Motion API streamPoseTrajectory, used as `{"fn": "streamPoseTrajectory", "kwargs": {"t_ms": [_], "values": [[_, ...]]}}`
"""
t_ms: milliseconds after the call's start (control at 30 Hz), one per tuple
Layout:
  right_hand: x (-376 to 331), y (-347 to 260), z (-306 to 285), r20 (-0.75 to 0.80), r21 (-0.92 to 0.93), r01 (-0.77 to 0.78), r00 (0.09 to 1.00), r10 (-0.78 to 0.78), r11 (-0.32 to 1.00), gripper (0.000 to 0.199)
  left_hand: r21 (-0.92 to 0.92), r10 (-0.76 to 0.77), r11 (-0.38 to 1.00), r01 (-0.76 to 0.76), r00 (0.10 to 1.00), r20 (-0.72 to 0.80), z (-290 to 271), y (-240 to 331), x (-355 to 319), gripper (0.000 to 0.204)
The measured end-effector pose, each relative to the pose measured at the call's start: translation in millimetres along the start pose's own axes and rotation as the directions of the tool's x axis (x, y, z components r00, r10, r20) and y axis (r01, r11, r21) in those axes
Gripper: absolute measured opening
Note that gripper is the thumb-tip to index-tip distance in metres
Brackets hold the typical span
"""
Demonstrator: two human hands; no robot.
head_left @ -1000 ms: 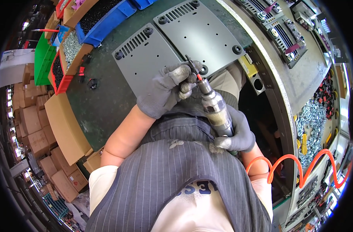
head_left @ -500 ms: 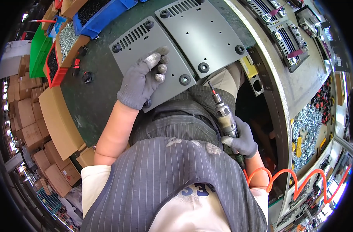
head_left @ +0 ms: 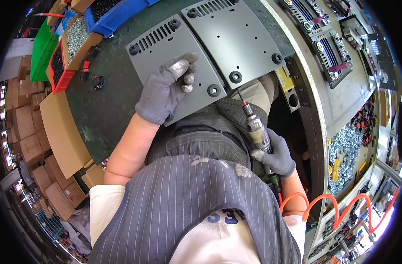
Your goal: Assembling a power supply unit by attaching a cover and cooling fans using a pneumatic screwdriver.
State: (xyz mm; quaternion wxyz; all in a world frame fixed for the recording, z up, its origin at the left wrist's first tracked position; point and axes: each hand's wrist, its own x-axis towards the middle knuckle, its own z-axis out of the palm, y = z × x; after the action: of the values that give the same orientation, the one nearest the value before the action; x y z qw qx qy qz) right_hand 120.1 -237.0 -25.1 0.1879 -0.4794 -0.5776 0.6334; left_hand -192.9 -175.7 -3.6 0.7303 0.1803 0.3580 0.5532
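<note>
In a grey work glove, my left hand (head_left: 166,88) hovers over the left grey metal plate (head_left: 196,68), its fingers curled in toward the thumb. Whatever they may hold is hidden. My right hand (head_left: 278,154), gloved too, is wrapped around an air screwdriver (head_left: 257,132). The tool's bit points up and away, its tip close to the near corner of the right metal plate (head_left: 236,42). Both plates lie side by side with slots along their far ends. Black round feet (head_left: 235,77) sit at the corners; the left plate's near-left foot is mostly covered by my left hand.
A coiled orange air hose (head_left: 337,215) runs from the tool to the right. Bins at the far left include a blue bin (head_left: 117,20) and a red bin (head_left: 65,79) of black parts, plus a carton of silver screws (head_left: 78,37). Loose screws (head_left: 344,152) lie on the right bench.
The view has shifted slightly, so the plates appear a little higher and further right. Both hands keep nearly the same pose, the right still gripping the air screwdriver.
</note>
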Motion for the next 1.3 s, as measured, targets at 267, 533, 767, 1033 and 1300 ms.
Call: {"fn": "streamPoseTrajectory", "kwargs": {"t_ms": [267,533,767,1033,1300], "values": [[3.1,-15.2,-5.4,0.04,-0.063,-0.084,0.995,0.086,0.994,0.061,0.009,0.014,1.0,-0.014,0.998,-0.06,0.8,2.0,0.6,0.026],[-2.9,-45.3,6.7,0.153,0.063,-0.046,0.988,0.036,0.997,0.069,-0.105,-0.007,0.994,0.01,0.999,0.031,-8.0,3.3,-7.2,0.021],[39.4,-78.6,35.5,0.32,0.2,-0.017,0.946,-0.049,0.98,0.062,-0.077,0.043,0.996,-0.051,0.994,-0.103,-1.8,9.0,-10.1,0.021],[52.9,-91.7,45.5,0.41,0.246,-0.079,0.912,-0.029,0.966,0.058,0.226,0.088,0.973,-0.047,0.981,-0.173,-6.1,21.2,-24.1,0.023],[49.4,-88.4,50.6,0.467,0.355,-0.107,0.881,-0.077,0.929,0.062,0.679,0.113,0.728,-0.095,0.993,0.018,-4.3,52.3,-42.4,0.025]]}}
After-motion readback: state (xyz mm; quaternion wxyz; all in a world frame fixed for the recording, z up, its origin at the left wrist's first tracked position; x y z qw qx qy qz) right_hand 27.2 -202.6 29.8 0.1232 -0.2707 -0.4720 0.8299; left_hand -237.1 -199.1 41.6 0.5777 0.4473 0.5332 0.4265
